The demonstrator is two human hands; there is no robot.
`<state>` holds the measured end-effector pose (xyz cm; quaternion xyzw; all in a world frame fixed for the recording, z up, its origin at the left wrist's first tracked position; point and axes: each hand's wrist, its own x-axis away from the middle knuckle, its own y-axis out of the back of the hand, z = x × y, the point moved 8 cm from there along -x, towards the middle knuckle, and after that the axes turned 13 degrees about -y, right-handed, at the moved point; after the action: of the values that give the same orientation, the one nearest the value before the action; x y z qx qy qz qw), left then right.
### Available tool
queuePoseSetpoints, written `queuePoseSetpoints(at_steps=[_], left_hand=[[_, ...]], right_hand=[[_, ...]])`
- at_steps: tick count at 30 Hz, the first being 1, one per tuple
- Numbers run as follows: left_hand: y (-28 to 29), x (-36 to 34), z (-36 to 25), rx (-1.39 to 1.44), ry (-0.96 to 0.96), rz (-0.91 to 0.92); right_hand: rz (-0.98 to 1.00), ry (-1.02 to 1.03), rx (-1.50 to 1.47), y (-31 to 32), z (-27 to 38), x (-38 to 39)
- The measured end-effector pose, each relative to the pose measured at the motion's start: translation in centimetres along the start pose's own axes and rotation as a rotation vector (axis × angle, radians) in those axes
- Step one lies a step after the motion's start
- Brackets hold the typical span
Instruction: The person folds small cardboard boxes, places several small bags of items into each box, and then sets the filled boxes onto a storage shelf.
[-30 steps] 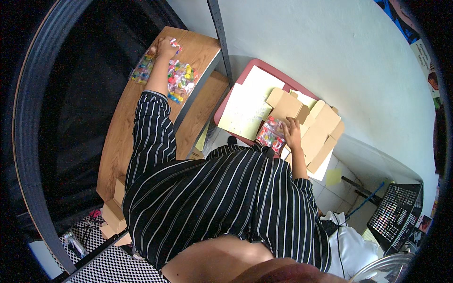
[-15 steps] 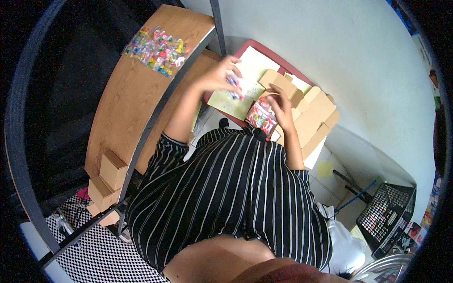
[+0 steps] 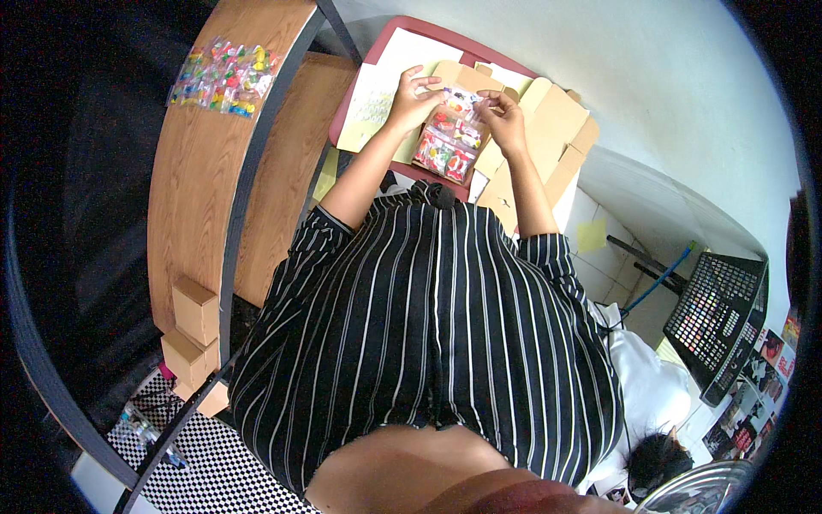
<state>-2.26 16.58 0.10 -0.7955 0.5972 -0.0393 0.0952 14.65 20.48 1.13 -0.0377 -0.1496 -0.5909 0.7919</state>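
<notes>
In front of me lies an open cardboard box (image 3: 418, 159) with small clear packets (image 3: 447, 156) of colourful pieces inside, mostly red, white and green. Over the box's far end, a small clear packet (image 3: 462, 103) with blue and red bits is stretched between my two hands. My left hand (image 3: 415, 104) pinches its left edge between thumb and forefinger, the other fingers raised. On the opposite edge, my right hand (image 3: 503, 118) closes its fingertips. What exactly is inside the packet is too small to make out.
A dark red table (image 3: 377, 51) bears the box, printed paper (image 3: 368, 111) and flattened cardboard boxes (image 3: 548, 120). On the wooden shelf (image 3: 193, 188) at left sit many clear packets (image 3: 224, 77) and small brown boxes (image 3: 195, 310). A black basket (image 3: 715, 317) stands at right.
My left hand has carried the small packet rightward over the box, and my right hand now grips it too. More packets show inside the box. The whole view has shifted.
</notes>
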Motion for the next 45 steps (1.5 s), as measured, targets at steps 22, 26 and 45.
queuePoseSetpoints(at_steps=[22, 26, 45], left_hand=[[2.6, 2.5, 12.5, -0.482, 0.155, 0.358], [1.5, 1.2, 10.7, -0.750, 0.022, 0.362], [0.3, 0.9, 10.8, -0.801, -0.018, 0.376]], right_hand=[[-0.053, 0.198, 1.008, -4.7, -5.6, 0.0], [-0.024, 0.270, 0.971, -5.0, -6.3, -0.1], [0.045, 0.221, 1.277, -2.1, -5.6, 1.0]])
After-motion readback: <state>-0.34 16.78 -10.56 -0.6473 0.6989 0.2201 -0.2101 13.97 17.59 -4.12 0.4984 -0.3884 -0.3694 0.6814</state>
